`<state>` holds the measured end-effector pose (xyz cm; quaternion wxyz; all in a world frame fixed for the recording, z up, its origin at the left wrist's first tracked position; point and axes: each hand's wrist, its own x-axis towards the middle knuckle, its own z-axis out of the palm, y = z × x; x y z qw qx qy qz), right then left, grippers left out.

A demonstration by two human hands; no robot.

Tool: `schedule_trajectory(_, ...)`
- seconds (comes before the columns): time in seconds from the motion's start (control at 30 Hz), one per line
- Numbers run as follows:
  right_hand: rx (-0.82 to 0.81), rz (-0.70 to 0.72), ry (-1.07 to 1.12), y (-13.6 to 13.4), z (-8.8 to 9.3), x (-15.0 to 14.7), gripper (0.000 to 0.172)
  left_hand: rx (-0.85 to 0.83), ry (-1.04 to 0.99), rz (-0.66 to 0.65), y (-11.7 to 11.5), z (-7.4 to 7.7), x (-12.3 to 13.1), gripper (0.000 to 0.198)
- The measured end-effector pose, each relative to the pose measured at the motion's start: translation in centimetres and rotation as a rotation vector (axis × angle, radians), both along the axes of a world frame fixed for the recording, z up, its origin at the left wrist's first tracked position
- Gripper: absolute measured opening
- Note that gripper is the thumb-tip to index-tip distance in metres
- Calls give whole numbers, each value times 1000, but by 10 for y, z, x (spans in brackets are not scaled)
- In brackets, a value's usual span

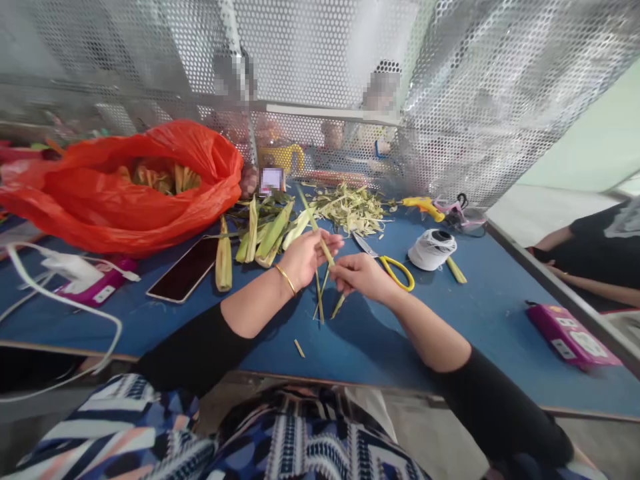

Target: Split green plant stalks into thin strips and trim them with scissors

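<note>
My left hand (pixel 305 257) and my right hand (pixel 361 275) meet over the blue table (pixel 380 333), both pinched on a long green leaf strip (pixel 320 240) that runs up and away from my fingers. Thin ends of the strip (pixel 321 297) hang below my hands to the tabletop. A gold bangle sits on my left wrist. Just behind my hands lie several folded green leaf stalks (pixel 260 237) and a heap of leaf trimmings (pixel 350 208). Yellow-handled scissors (pixel 390 263) lie right beside my right hand.
An orange plastic bag (pixel 130 187) holding more leaves sits at the left. A phone (pixel 185 268), a white charger with cable (pixel 75 267), a spool of white thread (pixel 433 249) and two pink boxes (pixel 573 335) lie around. A perforated metal screen (pixel 450 100) closes the back; another person's arm (pixel 580 260) rests at the right.
</note>
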<state>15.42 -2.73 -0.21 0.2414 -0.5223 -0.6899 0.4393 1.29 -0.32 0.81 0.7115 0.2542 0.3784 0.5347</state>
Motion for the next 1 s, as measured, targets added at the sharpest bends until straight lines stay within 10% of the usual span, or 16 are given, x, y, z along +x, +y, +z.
schedule_trajectory(0.1,267,103,-460,16,7,13,19,-90,-20,173,15,3,-14,33)
schedule_trajectory(0.23,701,96,-828,42,-2,15,36,-141,18,97,23,1,-20,33)
schedule_trajectory(0.53,809,188,-887,55,-17,29,23,-82,-43,27,20,-9,-13,26)
schedule_trajectory(0.83,447,-284,-40,49,9,72,10,-21,-62,321,25,-12,-15,28)
schedule_trajectory(1.0,239,-462,441,41,9,40,20,-17,-54,188,21,-16,-8,14)
